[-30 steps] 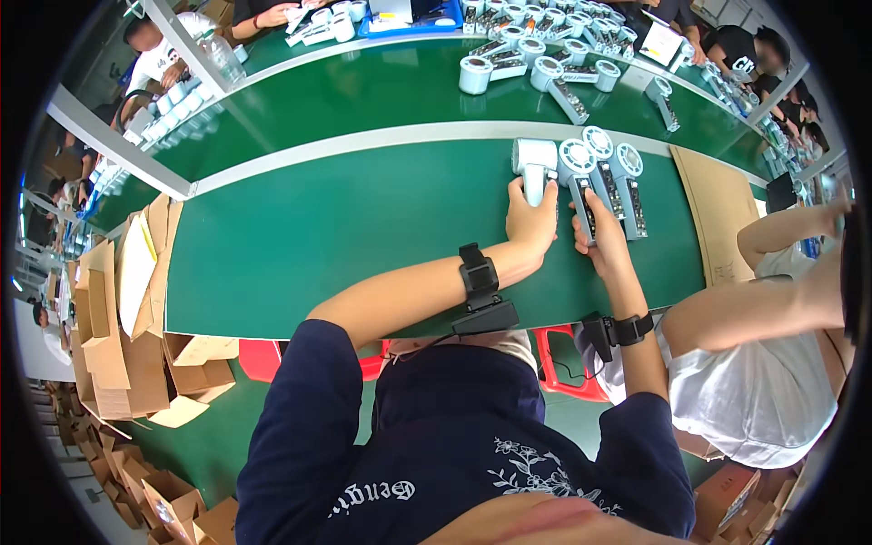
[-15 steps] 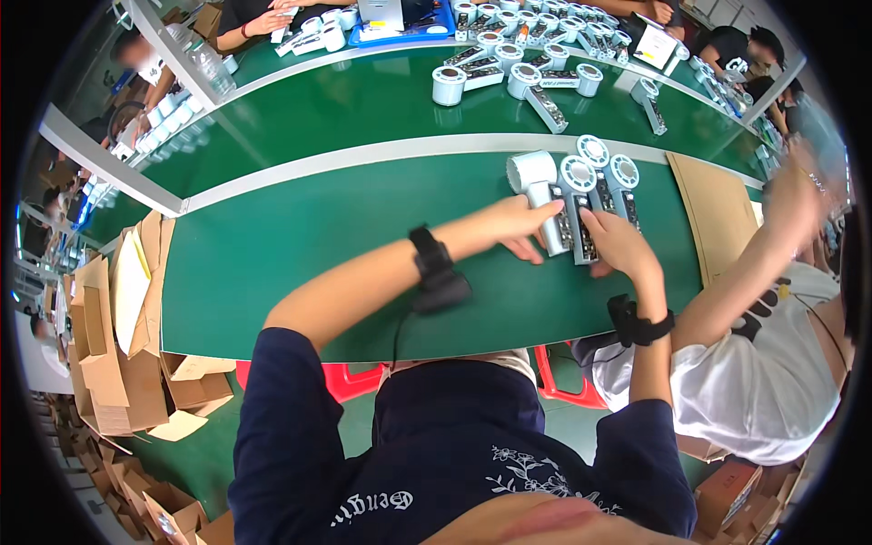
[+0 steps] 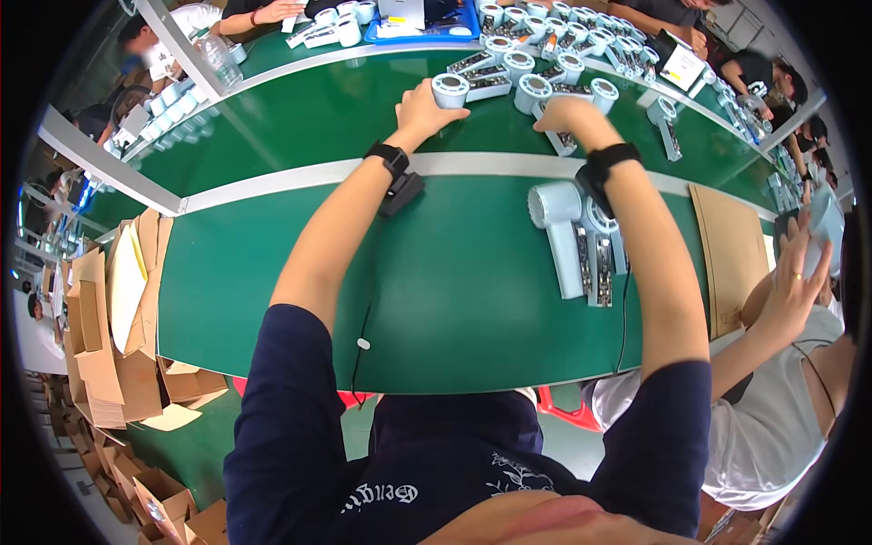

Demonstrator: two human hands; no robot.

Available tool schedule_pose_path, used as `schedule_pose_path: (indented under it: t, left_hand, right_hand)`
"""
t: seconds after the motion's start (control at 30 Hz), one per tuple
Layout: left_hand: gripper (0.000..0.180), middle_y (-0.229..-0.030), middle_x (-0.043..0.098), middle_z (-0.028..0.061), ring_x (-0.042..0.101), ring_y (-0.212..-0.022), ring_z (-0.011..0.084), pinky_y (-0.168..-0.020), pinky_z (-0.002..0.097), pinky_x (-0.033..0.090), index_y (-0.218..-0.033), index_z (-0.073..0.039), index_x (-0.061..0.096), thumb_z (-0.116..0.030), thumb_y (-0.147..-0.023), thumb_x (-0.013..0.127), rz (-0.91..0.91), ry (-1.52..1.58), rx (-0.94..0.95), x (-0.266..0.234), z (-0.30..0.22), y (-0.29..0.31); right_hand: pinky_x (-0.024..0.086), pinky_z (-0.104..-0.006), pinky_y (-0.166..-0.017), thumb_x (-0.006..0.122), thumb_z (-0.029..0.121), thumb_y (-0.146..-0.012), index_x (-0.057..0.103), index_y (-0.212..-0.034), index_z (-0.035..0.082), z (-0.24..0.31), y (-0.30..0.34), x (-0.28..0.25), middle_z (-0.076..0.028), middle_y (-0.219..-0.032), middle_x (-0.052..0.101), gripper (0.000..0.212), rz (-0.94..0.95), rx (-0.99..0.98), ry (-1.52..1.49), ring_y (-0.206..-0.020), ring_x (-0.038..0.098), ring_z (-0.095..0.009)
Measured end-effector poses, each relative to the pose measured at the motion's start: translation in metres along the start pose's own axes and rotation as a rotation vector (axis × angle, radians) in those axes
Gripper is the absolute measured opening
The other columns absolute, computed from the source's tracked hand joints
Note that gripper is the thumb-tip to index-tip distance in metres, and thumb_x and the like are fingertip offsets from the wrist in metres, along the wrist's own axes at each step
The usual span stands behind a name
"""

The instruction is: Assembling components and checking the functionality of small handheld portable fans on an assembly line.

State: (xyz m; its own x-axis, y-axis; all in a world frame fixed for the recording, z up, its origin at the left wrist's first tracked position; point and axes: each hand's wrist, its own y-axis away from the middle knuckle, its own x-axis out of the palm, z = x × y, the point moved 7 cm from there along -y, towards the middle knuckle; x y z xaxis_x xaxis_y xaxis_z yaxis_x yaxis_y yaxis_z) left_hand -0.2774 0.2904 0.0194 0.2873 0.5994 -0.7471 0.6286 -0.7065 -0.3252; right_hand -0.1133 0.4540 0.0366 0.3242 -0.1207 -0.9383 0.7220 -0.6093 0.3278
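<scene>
Past the white rail, my left hand [image 3: 423, 113] reaches to a light-blue handheld fan [image 3: 450, 88]. Its fingers and thumb curl round the fan's round head, while the handle points right. My right hand [image 3: 574, 118] is closed over the handle of another handheld fan [image 3: 532, 91], hiding much of it. On the near table, below my right wrist, several fans lie side by side. One has a closed handle and a wide head [image 3: 556, 205]; others have open handles showing circuit boards [image 3: 600, 268]. My right forearm covers part of that group.
A white rail [image 3: 300, 178] crosses between the near table and the far bench. Many more fans [image 3: 581, 34] crowd the back beside a blue tray [image 3: 427, 34]. Flat cardboard [image 3: 729, 263] lies right, near a co-worker's hand [image 3: 799, 272]. Cartons [image 3: 100, 327] stand left.
Both my hands have left the fans on the near table and moved forward over the rail to fans on the far bench. The near fans now sit slightly lower in view.
</scene>
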Motion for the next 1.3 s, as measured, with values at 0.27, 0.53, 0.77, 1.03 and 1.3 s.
schedule_pose_path:
  t: [0.27,0.53,0.77,1.03,1.3]
  left_hand:
    - [0.064,-0.107,0.06,0.0122,0.057,-0.104,0.0264,-0.089,0.0379,0.047,-0.114,-0.001,0.049,-0.044,-0.073,0.074,-0.072,1.084,-0.048,-0.039,0.041,0.004]
    - [0.03,-0.093,0.057,0.0102,0.06,-0.079,0.0174,-0.075,0.0313,0.054,-0.105,0.001,0.051,-0.018,-0.086,0.065,0.529,2.043,-0.418,-0.029,0.042,0.082]
    - [0.022,-0.076,0.057,0.009,0.057,-0.06,0.0157,-0.055,0.0234,0.053,-0.093,0.001,0.054,-0.017,-0.086,0.063,0.419,2.05,-0.858,-0.067,0.023,0.167]
    - [0.027,-0.076,0.055,0.007,0.053,-0.059,0.0124,-0.048,0.022,0.047,-0.098,0.002,0.055,-0.024,-0.091,0.055,0.114,1.814,-1.042,-0.124,0.044,0.28]
    - [0.04,-0.087,0.052,0.0041,0.045,-0.059,0.0088,-0.048,0.0223,0.037,-0.121,0.001,0.045,-0.032,-0.098,0.039,0.2,1.404,-0.618,-0.116,0.032,0.315]
  right_hand:
    - [0.054,-0.0355,-0.062,0.068,0.022,-0.068,0.063,-0.1,0.0,0.029,0.004,-0.007,-0.012,-0.084,0.068,0.039,0.044,0.171,-0.396,-0.068,0.065,-0.023]
    - [0.043,-0.0253,-0.044,0.062,0.016,-0.078,0.057,-0.079,-0.001,0.083,0.057,-0.019,-0.007,-0.07,0.058,0.018,0.192,-0.186,-1.328,-0.052,0.052,-0.013]
    - [0.04,-0.0243,-0.044,0.057,0.018,-0.088,0.053,-0.095,0.001,0.14,0.169,0.024,-0.006,-0.075,0.056,0.019,0.261,-0.257,-1.898,-0.058,0.051,-0.011]
    - [0.038,-0.0246,-0.045,0.042,0.028,-0.096,0.05,-0.097,0.001,0.151,0.259,0.1,-0.006,-0.075,0.054,0.028,0.223,-0.142,-2.157,-0.059,0.05,-0.011]
    - [0.037,-0.0249,-0.045,0.033,0.032,-0.1,0.05,-0.093,0.001,0.16,0.275,0.126,-0.005,-0.068,0.049,0.036,-0.074,-0.197,-2.007,-0.056,0.045,-0.01]
